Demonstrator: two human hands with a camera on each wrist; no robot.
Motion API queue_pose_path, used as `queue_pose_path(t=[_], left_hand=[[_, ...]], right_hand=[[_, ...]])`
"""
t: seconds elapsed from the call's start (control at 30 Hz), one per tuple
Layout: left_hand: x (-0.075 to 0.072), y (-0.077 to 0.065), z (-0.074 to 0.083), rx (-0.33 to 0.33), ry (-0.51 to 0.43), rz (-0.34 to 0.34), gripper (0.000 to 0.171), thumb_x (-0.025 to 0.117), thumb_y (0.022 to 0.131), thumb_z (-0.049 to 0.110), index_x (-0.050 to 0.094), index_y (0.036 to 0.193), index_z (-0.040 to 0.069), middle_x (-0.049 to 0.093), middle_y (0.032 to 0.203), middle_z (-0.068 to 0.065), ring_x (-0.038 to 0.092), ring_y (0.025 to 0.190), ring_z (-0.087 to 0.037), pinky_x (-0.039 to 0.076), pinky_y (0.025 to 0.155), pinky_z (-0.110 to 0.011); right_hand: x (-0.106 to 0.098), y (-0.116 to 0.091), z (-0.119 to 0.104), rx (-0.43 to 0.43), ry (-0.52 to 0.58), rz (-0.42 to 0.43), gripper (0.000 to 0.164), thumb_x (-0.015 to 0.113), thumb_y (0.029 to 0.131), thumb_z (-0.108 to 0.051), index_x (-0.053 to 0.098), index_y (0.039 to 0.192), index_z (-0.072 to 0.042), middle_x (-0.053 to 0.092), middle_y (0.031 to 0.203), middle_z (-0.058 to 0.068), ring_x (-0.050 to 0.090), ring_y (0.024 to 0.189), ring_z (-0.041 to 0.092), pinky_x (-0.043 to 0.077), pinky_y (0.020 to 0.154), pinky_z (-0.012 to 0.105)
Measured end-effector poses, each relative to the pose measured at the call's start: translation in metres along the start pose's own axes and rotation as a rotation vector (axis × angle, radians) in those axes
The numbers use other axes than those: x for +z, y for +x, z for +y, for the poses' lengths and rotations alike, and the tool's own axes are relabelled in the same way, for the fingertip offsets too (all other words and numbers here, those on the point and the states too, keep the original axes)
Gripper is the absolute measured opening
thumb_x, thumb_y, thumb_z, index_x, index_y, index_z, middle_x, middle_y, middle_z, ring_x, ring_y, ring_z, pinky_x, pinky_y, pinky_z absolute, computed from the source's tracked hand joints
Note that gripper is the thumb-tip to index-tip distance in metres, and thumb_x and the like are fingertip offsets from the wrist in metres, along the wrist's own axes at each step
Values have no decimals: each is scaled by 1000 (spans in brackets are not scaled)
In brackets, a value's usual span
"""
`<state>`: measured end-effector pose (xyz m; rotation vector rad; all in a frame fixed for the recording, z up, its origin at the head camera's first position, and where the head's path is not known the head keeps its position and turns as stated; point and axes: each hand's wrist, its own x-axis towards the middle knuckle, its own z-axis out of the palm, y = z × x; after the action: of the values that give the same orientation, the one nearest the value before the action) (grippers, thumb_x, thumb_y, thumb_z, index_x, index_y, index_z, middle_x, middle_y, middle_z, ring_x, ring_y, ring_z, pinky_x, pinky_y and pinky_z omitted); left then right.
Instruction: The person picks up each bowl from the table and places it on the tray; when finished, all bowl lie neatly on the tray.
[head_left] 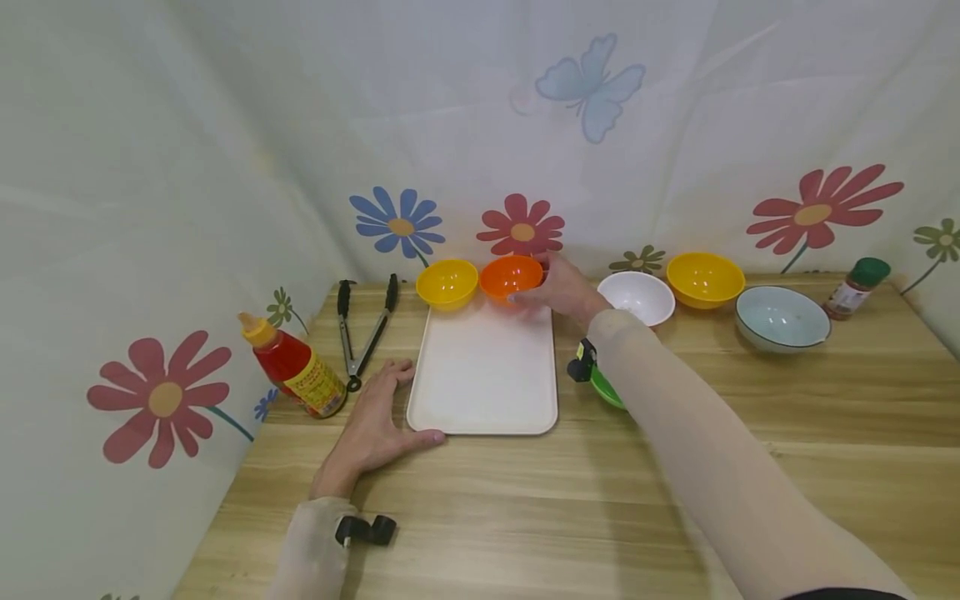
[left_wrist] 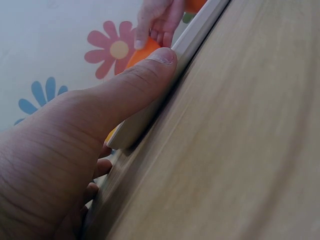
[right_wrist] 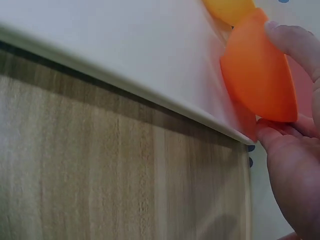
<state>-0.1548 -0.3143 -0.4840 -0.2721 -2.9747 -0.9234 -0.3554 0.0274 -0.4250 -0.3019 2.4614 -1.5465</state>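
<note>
An orange bowl (head_left: 512, 279) is at the far right corner of a white rectangular tray (head_left: 483, 375). My right hand (head_left: 558, 287) grips its right side, thumb and fingers around the wall in the right wrist view. Left of it, a yellow bowl (head_left: 447, 285) stands at the tray's far left corner. My left hand (head_left: 375, 425) lies at the tray's near left corner, thumb stretched along the front edge and fingers beside the left side. In the left wrist view the thumb (left_wrist: 135, 87) touches the tray's rim.
Black-handled tongs (head_left: 363, 342) and a red sauce bottle (head_left: 300, 371) are on the left. Right of the tray are a green bowl (head_left: 604, 390), partly under my forearm, a white bowl (head_left: 637, 297), another yellow bowl (head_left: 705, 279), a pale blue bowl (head_left: 782, 319) and a green-capped jar (head_left: 855, 290).
</note>
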Motion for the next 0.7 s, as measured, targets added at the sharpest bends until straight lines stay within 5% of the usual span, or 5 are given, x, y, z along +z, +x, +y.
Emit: queue_pose_path(t=[0.7], left_hand=[[1, 1, 0, -1, -1, 1, 125, 96, 70, 75, 46, 165, 12, 33, 182, -8, 14, 172, -39, 13, 138, -69]], right_hand=[[-8, -1, -4, 25, 12, -13, 96, 96, 91, -30, 41, 168, -12, 55, 162, 8, 57, 138, 30, 46, 129, 50]])
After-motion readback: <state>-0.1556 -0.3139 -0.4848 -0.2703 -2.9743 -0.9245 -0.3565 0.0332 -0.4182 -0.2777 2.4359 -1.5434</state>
